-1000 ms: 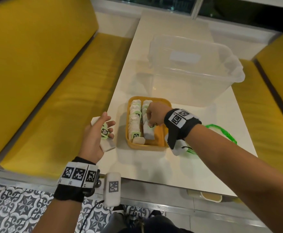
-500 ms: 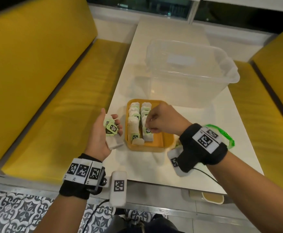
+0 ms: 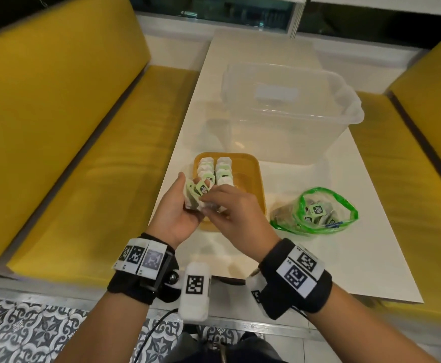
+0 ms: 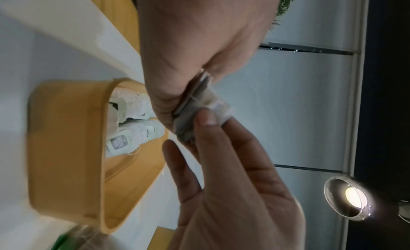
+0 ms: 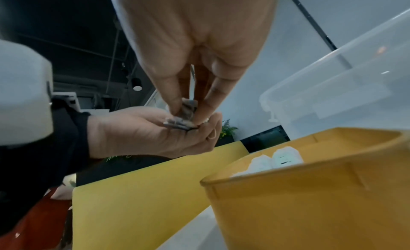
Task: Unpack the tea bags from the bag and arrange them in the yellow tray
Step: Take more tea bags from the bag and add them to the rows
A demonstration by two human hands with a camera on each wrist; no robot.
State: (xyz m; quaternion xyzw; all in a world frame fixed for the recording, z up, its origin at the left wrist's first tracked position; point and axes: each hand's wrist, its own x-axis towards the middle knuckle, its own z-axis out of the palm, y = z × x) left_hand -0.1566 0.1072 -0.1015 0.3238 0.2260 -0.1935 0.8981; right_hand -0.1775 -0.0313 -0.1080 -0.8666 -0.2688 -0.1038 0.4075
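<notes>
From the head camera, the left hand [image 3: 179, 213] is cupping a small stack of tea bags [image 3: 197, 196] palm-up just over the near left corner of the yellow tray [image 3: 253, 179], serving as a handy supply, while the right hand [image 3: 233, 210] is reaching across, fingertips closing on the stack, probably to peel off the next one. Two neat rows are already standing in the tray's left half, and the green-rimmed plastic bag [image 3: 316, 213] is lying open to the right with more bags inside. On the left wrist camera, the left hand's fingers [image 4: 206, 124] are lying fairly straight under the stack, thumb pressing it from the side. On the right wrist camera, thumb and forefinger [image 5: 213, 99] are pinching one tea bag [image 5: 187, 107] off the pile, though blur is making the count uncertain.
</notes>
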